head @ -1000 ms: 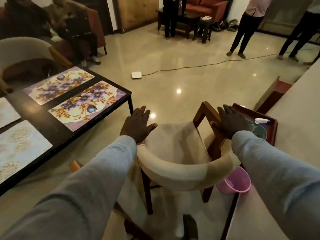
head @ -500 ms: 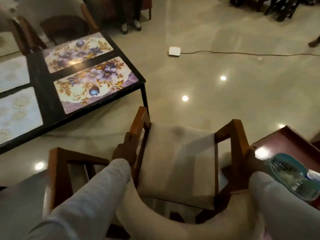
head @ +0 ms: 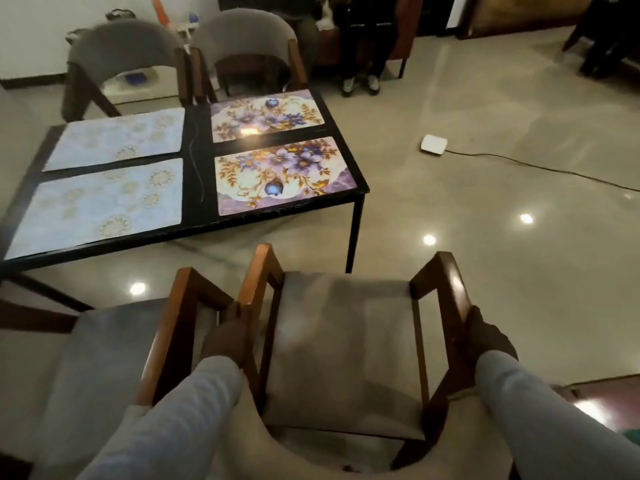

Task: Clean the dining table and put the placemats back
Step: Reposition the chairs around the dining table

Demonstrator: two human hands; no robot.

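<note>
Fingers of left hand (head: 227,337) curl round the left arm of a chair (head: 346,344); right hand (head: 488,337) grips its right arm, fingers hidden behind the wood. Ahead and left of both hands: table (head: 197,150), four placemats (head: 277,174) flat on top. Second chair (head: 114,344) touches the left hand's outer side.

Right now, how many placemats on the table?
4. Two pale ones on the table's left half, far and near. Two floral ones on the right half, far and near. None looks hidden.
</note>
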